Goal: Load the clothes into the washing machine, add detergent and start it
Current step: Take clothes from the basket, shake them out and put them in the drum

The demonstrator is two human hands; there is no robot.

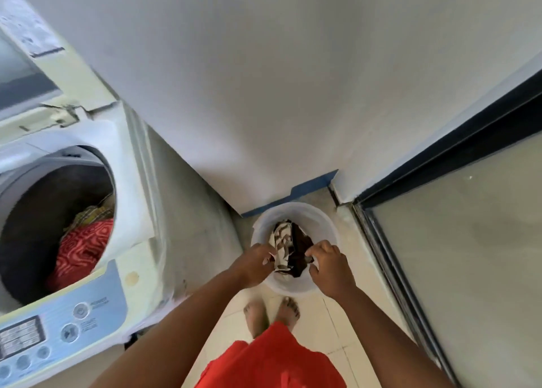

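At the near edge, an orange garment (272, 361) hangs above bare feet (271, 314) on pale floor tiles (346, 323). Just beyond, the left hand (253, 266) and right hand (330, 267) each pinch patterned and dark clothes (289, 248) inside a white bucket (325, 220). To the left stands the open washing machine (96, 305), with red cloth (80, 251) in its drum. Far off, a white wall (264, 79) meets a dark-framed door (457, 150) on the right.

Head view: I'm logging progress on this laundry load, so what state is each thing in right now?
Washing machine: lid raised, drum open.
Red patterned cloth: already in the drum.
Yellowish cloth: in the drum, behind the red one.
Bucket: upright on the floor, still holding clothes.
Patterned garment: in the bucket, pinched by left hand.
Dark garment: in the bucket, gripped by right hand.
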